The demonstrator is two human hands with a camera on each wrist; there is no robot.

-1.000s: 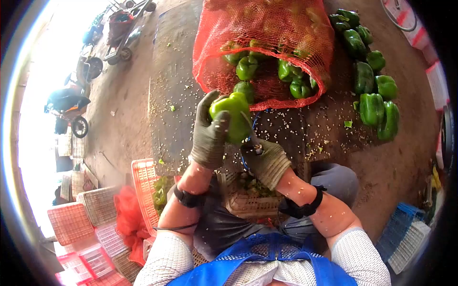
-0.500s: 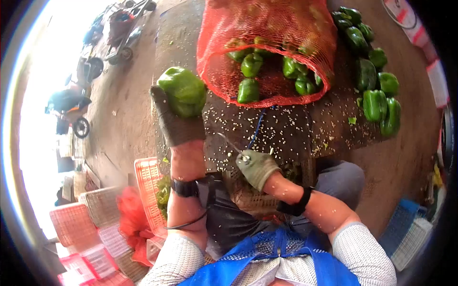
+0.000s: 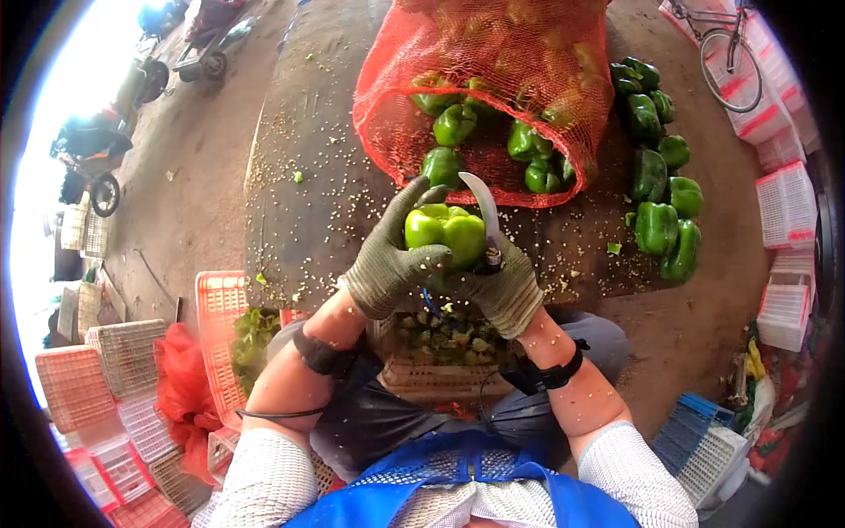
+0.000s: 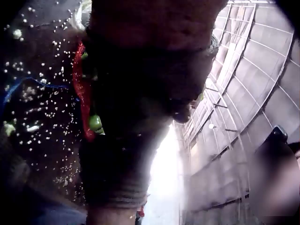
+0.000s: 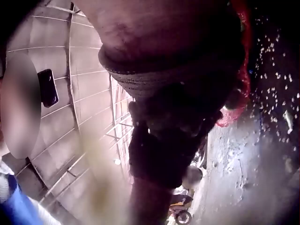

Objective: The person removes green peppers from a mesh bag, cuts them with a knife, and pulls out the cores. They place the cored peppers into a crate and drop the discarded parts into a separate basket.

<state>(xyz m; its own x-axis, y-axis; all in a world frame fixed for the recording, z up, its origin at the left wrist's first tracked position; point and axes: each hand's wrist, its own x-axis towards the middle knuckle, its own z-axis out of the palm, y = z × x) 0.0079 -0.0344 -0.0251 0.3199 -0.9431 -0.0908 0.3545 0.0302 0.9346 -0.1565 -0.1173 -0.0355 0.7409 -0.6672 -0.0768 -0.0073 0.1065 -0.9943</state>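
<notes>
In the head view my gloved left hand (image 3: 392, 255) grips a bright green bell pepper (image 3: 444, 233), its thumb and fingers curled round the left side. My gloved right hand (image 3: 506, 295) is close at the pepper's right and grips a knife, whose curved blade (image 3: 481, 201) points up beside the pepper. Beyond both hands lies an open red mesh bag (image 3: 387, 132) with several green peppers inside; one pepper (image 3: 443, 165) sits at its mouth. In the wrist views the left glove (image 4: 126, 117) and right glove (image 5: 168, 122) are dark shapes, and what they hold is hidden.
A row of green peppers (image 3: 656, 227) lies along the right of the dark board (image 3: 299, 229), which is strewn with pale seeds. A crate of pepper scraps (image 3: 440, 374) stands between the knees. An orange crate (image 3: 220, 308) and a red net (image 3: 183, 378) are at the left.
My left hand swung out to the left with a pepper, then came back to the middle. The knife blade now stands upright beside the pepper. The head view has shifted.
</notes>
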